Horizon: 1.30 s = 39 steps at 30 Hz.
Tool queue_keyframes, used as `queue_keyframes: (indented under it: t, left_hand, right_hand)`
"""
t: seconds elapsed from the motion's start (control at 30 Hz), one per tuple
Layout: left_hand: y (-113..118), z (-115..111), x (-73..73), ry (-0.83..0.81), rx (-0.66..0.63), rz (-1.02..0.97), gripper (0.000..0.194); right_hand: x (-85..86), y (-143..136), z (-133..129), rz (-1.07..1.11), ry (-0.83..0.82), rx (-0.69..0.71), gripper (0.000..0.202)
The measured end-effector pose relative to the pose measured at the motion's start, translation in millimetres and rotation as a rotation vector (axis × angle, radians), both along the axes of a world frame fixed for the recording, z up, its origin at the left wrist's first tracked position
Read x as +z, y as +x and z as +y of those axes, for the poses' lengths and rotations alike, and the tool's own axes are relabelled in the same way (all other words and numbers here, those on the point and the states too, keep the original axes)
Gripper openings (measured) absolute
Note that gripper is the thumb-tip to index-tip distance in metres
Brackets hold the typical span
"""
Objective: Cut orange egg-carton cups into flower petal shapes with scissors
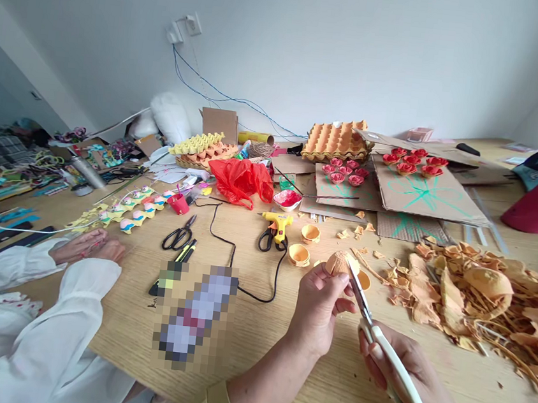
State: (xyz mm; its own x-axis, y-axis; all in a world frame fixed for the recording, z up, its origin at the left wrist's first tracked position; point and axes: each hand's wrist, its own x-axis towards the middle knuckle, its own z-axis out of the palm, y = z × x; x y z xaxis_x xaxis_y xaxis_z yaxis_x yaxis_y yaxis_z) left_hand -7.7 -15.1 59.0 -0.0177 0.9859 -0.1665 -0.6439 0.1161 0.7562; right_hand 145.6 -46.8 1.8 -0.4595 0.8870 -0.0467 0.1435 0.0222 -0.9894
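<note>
Between the thumb and fingers of my left hand (318, 309) is an orange egg carton cup (338, 264), its rounded base turned up. My right hand (401, 363) grips white-handled scissors (395, 375), whose blades lie against the right side of the cup. Just behind my left hand stand cut carton cups, one stack (298, 254) nearer and another cup (310, 233) farther back. Part of a further orange cup (363, 281) shows behind the blades. Whether the blades are fully closed is hard to make out.
Carton scraps (461, 292) heap at the right. A yellow glue gun (278, 225) with a black cord, black scissors (179, 234) and a red plastic bag (242, 181) lie mid-table. Red paper roses (412, 162) sit on cardboard (433, 196). A co-worker's hands (91, 247) are at the left.
</note>
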Motion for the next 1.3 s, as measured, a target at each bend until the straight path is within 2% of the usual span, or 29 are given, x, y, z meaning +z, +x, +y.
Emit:
queue_keyframes:
  t: [0.37,0.57,0.97,1.3]
  left_hand:
    - [-2,2,-2.4,-0.018,-0.001,0.006,0.035]
    - [4,0,-7.3,-0.041,-0.028,0.059,0.040]
    - [11,-6,-7.5,0.096,0.069,0.159,0.031]
    - [12,-7,-6.3,0.096,0.093,0.156,0.029]
  right_hand:
    - [2.0,-5,-2,-0.017,0.009,-0.053,0.048]
    - [1.3,-6,2,-0.110,0.092,-0.098,0.047]
    - [-1.5,-8,-3,-0.136,0.115,-0.100,0.043]
    - [-0.8,-8,-7,-0.128,0.153,-0.102,0.041]
